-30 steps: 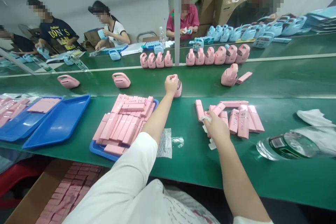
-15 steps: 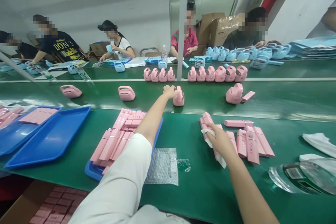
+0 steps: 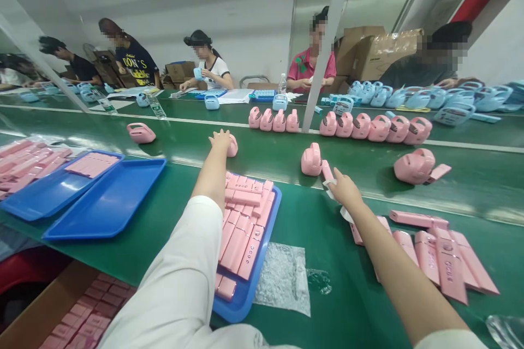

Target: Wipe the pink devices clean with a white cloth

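Right hand [image 3: 346,188] has its fingers pinched on a pink bar [image 3: 327,170]; left hand's [image 3: 220,140] at a pink case [image 3: 233,146], can't tell if gripping.

Diffuse, fairly bright light covers the loaded blue tray [image 3: 244,295]. Beyond it, pale glare streaks the green surface [image 3: 166,202], and soft shadows lie under the pink handled cases [image 3: 311,161]. Right of it, a clear bubble bag [image 3: 284,278] glints. Lower left, the carton [image 3: 57,289] is dim. Far beyond, people [image 3: 216,72] look soft, heads pixelated; wide-angle stretch distorts the edges.
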{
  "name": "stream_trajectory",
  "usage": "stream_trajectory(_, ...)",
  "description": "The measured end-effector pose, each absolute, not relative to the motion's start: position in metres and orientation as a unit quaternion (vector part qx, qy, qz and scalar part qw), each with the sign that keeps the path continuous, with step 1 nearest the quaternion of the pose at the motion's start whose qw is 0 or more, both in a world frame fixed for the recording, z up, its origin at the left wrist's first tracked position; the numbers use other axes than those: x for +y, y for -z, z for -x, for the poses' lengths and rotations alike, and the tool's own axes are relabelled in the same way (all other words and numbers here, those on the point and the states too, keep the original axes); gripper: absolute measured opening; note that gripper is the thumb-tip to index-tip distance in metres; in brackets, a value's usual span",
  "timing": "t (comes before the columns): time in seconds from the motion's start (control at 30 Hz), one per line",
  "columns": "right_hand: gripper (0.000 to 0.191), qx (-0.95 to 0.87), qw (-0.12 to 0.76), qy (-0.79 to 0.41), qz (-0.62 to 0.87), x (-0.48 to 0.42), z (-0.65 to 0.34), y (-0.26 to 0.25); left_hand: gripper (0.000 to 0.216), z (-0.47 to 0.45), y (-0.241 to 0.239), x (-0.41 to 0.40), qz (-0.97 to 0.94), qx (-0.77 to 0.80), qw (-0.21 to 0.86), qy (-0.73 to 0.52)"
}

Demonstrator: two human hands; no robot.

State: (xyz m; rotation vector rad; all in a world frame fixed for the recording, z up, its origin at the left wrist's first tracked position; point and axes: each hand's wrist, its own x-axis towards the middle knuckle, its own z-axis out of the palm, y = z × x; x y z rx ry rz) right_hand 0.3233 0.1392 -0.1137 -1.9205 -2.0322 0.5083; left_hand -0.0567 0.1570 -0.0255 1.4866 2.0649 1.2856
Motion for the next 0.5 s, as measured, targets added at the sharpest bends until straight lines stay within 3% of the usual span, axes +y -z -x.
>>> stream_trajectory(0.1,0.046,-0.716,0.188,-0.193,0.644,0.116,-0.331,0.108,0.037,0.059,0.023,0.153,-0.530,0.699,0.160,-0.453)
stream_trajectory(0.33,0.038,-0.684,0.245,-0.255,0.638,0.047,-0.372,0.099,0.033,0.044,0.029,0.139,-0.581,0.714,0.112,-0.374)
stream_trajectory(0.43,0.032,-0.648,0.260,-0.362,0.617,0.027,-0.383,0.106,0.014,0.017,0.015,0.125,-0.643,0.678,0.091,-0.343)
stream_trajectory(0.5,0.028,-0.595,0.284,-0.460,0.595,0.015,-0.384,0.112,0.020,-0.009,0.005,0.110,-0.693,0.637,0.092,-0.325)
